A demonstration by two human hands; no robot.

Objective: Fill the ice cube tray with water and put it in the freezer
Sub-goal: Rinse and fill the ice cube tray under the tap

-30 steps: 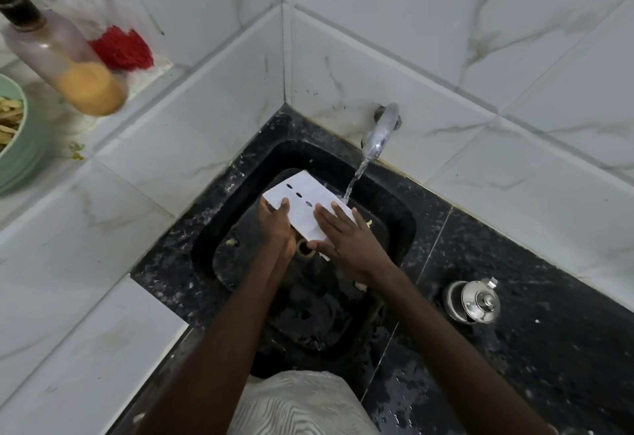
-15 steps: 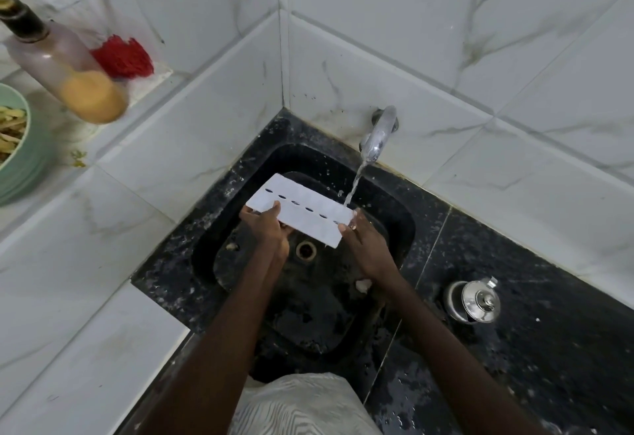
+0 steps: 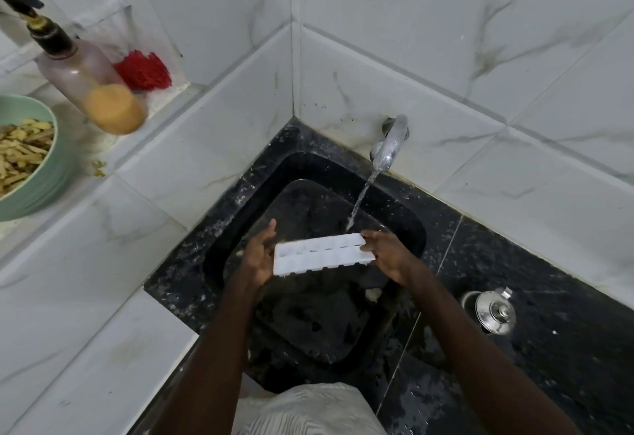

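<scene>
Now we hold the ice cube tray over the sink, under the stream from the tap: right hand pinching one end, left hand propping the other with straight fingers. Unclamped there, it may tip and spill; the stream could splash out.

Ice cube tray over the black sink, cavities up, roughly level. My right hand grips its right end. My left hand braces the left end, fingers straight. Tap on, water stream comes down at the tray's far edge. Steel lidded pot on the counter to the right.
</scene>
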